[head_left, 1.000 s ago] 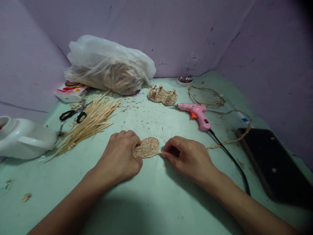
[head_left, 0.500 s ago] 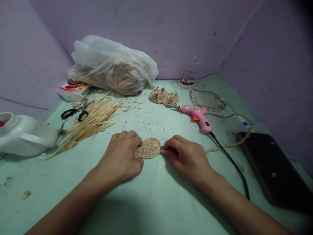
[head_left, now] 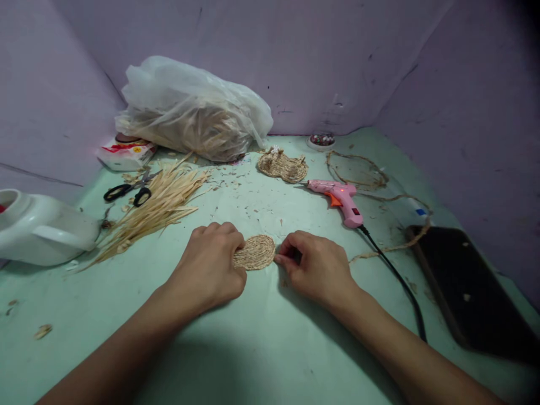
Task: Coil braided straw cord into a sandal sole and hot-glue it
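An oval piece of coiled straw cord [head_left: 255,252] lies low over the green tabletop. My left hand [head_left: 217,259] is closed on its left end, the thumb below and the fingers above, hiding that part. At the right edge of the coil, my right hand [head_left: 314,261] pinches with thumb and forefinger. What sits in the pinch is mostly hidden; a twisted straw cord [head_left: 367,256] comes out from behind this hand and loops away to the right. Behind the hands rests a pink glue gun [head_left: 341,197] with its light on, its nozzle near a finished-looking coiled piece [head_left: 282,166].
Left lie dry straw strips [head_left: 160,208], black-handled scissors [head_left: 126,191] and a white jug [head_left: 50,230]. A plastic bag of straw [head_left: 194,118] stands behind, with a small dish of beads [head_left: 321,140]. The gun's black cable [head_left: 396,275] runs beside a dark phone-like slab [head_left: 468,298] on the right.
Both hands keep their grip at the two ends of the coil. My right hand has shifted slightly left; the whole view has moved a little.
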A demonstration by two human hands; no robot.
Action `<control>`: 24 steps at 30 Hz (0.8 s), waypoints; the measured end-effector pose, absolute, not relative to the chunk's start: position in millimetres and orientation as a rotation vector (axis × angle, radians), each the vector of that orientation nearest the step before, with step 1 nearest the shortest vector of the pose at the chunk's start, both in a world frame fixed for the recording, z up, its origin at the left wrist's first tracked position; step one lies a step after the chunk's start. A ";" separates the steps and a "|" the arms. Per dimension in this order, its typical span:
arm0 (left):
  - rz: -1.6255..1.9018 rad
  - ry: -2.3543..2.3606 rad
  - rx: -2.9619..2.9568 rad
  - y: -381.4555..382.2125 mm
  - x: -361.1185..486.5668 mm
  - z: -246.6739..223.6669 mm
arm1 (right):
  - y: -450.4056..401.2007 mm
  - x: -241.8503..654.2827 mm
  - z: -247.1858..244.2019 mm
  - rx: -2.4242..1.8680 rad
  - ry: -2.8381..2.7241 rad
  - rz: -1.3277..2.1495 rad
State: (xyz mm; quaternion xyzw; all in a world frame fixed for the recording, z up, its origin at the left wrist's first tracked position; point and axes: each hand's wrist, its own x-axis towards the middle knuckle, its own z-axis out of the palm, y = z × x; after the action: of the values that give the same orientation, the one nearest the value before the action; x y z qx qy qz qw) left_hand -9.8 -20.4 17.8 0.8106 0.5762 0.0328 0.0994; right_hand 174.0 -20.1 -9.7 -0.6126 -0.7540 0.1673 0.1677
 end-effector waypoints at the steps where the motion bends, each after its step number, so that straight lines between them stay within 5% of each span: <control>1: 0.095 1.706 2.397 -20.6 -9.6 17.8 | -20.0 173.0 -9.3 -1.753 -2.144 0.476; 12: 0.096 1.734 2.379 -21.7 -8.2 19.2 | -24.6 182.0 -2.6 -1.696 -2.225 0.435; 24: 0.093 1.725 2.377 -22.9 -9.8 21.6 | -19.8 149.7 -9.6 -1.142 -2.384 0.438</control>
State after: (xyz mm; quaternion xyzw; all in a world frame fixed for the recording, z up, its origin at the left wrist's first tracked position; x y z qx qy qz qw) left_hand -9.8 -22.9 21.6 0.8048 0.5839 0.0316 0.1015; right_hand 149.7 -19.8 -9.6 -0.4151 -0.8660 0.1591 0.2291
